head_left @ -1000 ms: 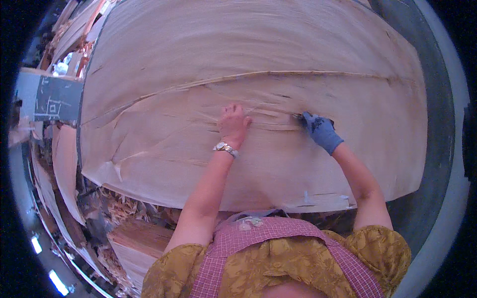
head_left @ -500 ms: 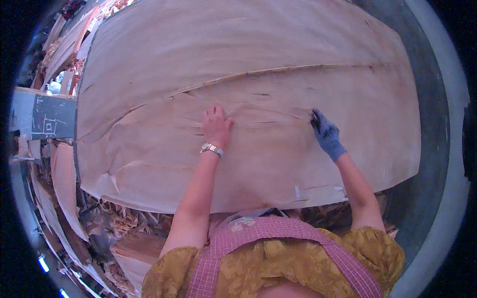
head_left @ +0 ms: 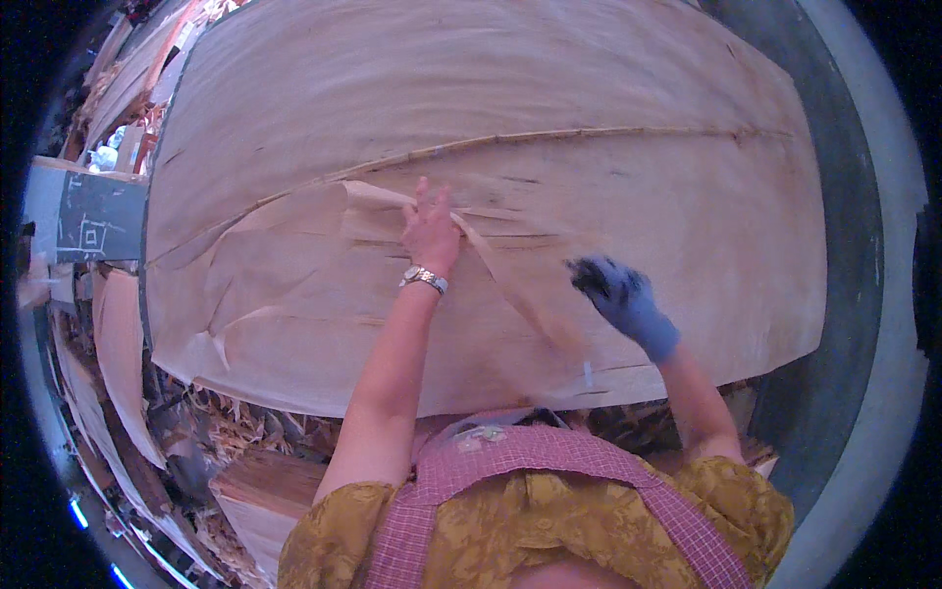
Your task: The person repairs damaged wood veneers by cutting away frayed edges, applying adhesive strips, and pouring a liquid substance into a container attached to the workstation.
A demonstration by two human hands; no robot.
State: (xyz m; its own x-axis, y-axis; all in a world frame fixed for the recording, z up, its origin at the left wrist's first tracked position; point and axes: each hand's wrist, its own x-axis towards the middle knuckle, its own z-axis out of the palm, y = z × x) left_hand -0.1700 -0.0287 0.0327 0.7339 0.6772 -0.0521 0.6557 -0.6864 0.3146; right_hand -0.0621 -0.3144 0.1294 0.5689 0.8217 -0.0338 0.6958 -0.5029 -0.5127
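A broad, thin sheet of pale wood veneer (head_left: 687, 226) lies before me, with a long raised split running across it. My bare left hand (head_left: 430, 236), a metal watch (head_left: 424, 280) at its wrist, rests on the sheet just below that split, fingers apart. A loose veneer strip (head_left: 500, 275) curls up beside this hand and slants down to the right; its lower end is blurred. My right hand (head_left: 618, 294) wears a blue-grey glove with black fingertips. It hovers over the sheet, right of the strip, fingers stretched leftward and slightly blurred, with nothing visible in them.
A small white mark (head_left: 588, 374) shows near the sheet's front edge. Wood scraps (head_left: 235, 417) lie below that edge, beside a stack of veneer (head_left: 270, 491). A grey-green panel with chalk lines (head_left: 98, 218) juts in at left. A dark border (head_left: 852, 245) runs along the right.
A strip of veneer has lifted from the sheet and swung down toward me. My right hand has moved left and slightly nearer. My left hand has shifted a little, its fingers spreading.
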